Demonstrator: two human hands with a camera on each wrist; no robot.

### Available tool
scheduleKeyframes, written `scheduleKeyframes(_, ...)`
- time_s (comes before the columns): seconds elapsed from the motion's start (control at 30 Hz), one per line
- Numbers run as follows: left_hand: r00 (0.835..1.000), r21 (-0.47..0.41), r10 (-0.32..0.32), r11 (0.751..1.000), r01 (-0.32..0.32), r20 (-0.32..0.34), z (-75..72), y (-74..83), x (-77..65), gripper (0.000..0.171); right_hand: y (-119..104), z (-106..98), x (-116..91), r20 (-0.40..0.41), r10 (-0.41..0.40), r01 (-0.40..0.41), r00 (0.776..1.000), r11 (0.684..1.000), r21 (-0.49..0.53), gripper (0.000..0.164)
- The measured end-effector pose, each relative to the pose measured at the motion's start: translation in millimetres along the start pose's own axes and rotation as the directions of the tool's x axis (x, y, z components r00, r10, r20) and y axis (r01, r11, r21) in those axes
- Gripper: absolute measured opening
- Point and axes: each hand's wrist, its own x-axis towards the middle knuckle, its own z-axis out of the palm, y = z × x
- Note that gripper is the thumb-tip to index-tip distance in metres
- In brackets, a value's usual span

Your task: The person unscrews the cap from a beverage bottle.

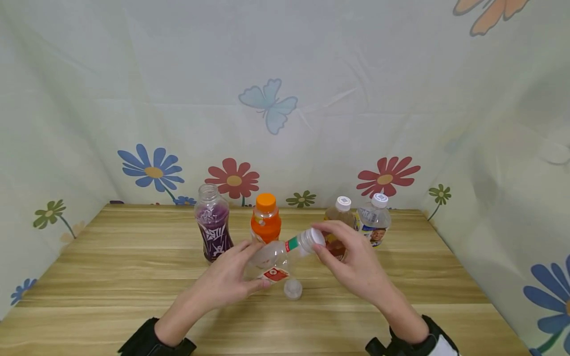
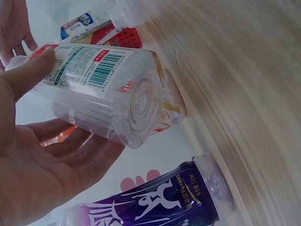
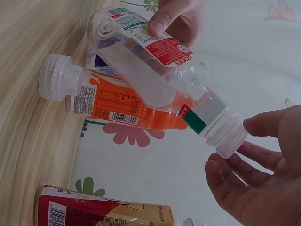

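Note:
My left hand (image 1: 229, 277) grips a clear plastic bottle (image 1: 267, 259) with a red label round its body. The bottle is tilted, its neck pointing up and to the right. In the left wrist view, the thumb lies over the label and the fingers curl below the bottle (image 2: 113, 94). At the neck end, my right hand (image 1: 354, 259) pinches the whitish cap (image 1: 315, 237) between thumb and fingers. The right wrist view shows the fingertips at the side of that cap (image 3: 226, 136). Below the bottle, a small translucent round piece (image 1: 293, 289) stands on the table.
An uncapped purple bottle (image 1: 213, 222) stands left of the hands, and an orange-capped bottle (image 1: 266, 217) behind them. Two white-capped bottles, one brownish (image 1: 340, 213) and one clear (image 1: 374, 217), stand behind the right hand. A flowered cloth (image 1: 311, 123) hangs behind the wooden table (image 1: 147, 247).

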Motion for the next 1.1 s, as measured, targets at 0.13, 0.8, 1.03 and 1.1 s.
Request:
scheduleKeyframes(0.13, 1.000, -0.005, 0.003, 1.000, -0.003, 0.002, 0.1, 0.5, -0.3, 0.072, -0.6, -0.9, -0.1, 0.017, -0.001, 0.001, 1.000, 1.000, 0.021, 0.038)
scheduleKeyframes(0.8, 1.000, -0.047, -0.004, 0.999, 0.004, 0.019, 0.1, 0.0, -0.8, 0.070, -2.6, -0.7, 0.0, -0.006, 0.049, -0.048, 0.999, 0.997, 0.053, 0.034)
scheduleKeyframes(1.03, 1.000, -0.023, -0.001, 1.000, 0.001, 0.019, 0.5, 0.0, -0.8, 0.071, -1.4, 0.2, 0.1, -0.045, 0.129, -0.127, 0.991, 0.991, 0.039, 0.022)
scheduleKeyframes(1.1, 1.000, -0.017, -0.006, 1.000, 0.006, 0.023, 0.3, 0.5, -0.8, 0.072, -1.3, 0.4, -0.2, -0.042, 0.153, -0.152, 0.987, 0.988, 0.018, 0.021)
